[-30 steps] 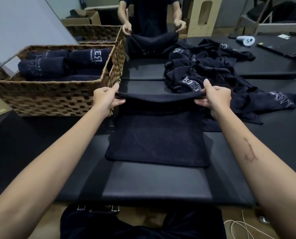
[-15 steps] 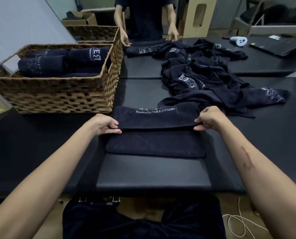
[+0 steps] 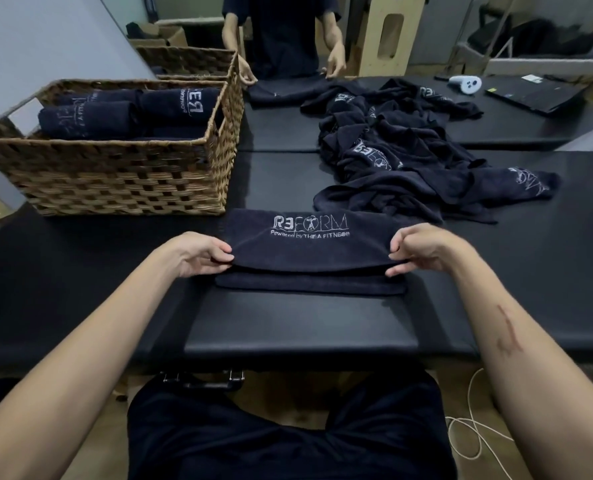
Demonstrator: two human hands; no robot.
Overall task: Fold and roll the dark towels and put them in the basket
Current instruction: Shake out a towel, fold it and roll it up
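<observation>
The wicker basket (image 3: 115,174) stands on the black tabletop (image 3: 298,327) and serves as the landmark; several rolled towels (image 3: 91,119) already lie inside it. Just right of the basket's near right corner, and a little nearer the person, lies the folded towel (image 3: 309,247), logo side up, its long axis running left to right across the tabletop, parallel to the basket's front wall. The left hand (image 3: 198,254) pinches the towel's left end, thumb on top and fingers (image 3: 224,268) curled under the upper layer. The right hand (image 3: 423,247) holds the opposite end the same way, fingers tucked round the fold. The upper layer stops short of the lower layer's near edge, so a strip of the lower one shows. Because the towel lies crosswise between the two hands, each hand sits at one short end; rolling it probably calls for starting from one end and working along that axis, and the left hand is the nearer to the basket. Farther right of the basket, well behind the right hand, a heap of unfolded towels (image 3: 409,161) waits
</observation>
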